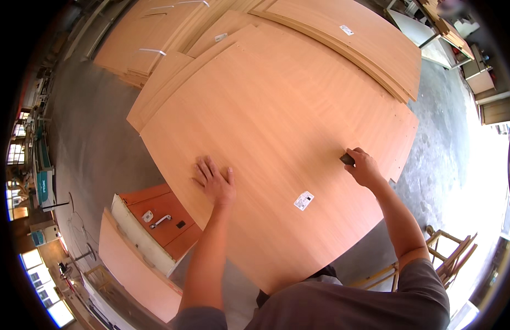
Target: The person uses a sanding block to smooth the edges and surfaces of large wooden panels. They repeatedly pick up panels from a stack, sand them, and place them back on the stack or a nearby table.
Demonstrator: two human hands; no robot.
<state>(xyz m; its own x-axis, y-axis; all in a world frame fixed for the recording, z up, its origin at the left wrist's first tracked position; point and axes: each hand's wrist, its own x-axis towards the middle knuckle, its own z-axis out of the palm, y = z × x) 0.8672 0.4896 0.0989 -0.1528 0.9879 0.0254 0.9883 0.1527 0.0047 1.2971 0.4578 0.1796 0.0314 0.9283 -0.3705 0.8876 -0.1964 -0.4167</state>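
A large light wood-grain panel (277, 115) lies flat in front of me, on top of other panels. My left hand (214, 180) rests on its left part with the fingers spread. In my right hand (364, 168) is a small dark block (347, 159), gripped between thumb and fingers at the panel's right part. Much of the block is hidden by the fingers, and its exact kind cannot be made out. Between the two hands, closer to me, a white printed label (304, 201) is stuck on the panel.
More wood panels (370, 33) are stacked beyond, with another pile (134, 44) at the far left. An orange cabinet (161, 220) with a handle stands at the lower left, a pale board (128, 258) beside it. A wooden frame (450, 253) stands at the lower right on grey floor (101, 132).
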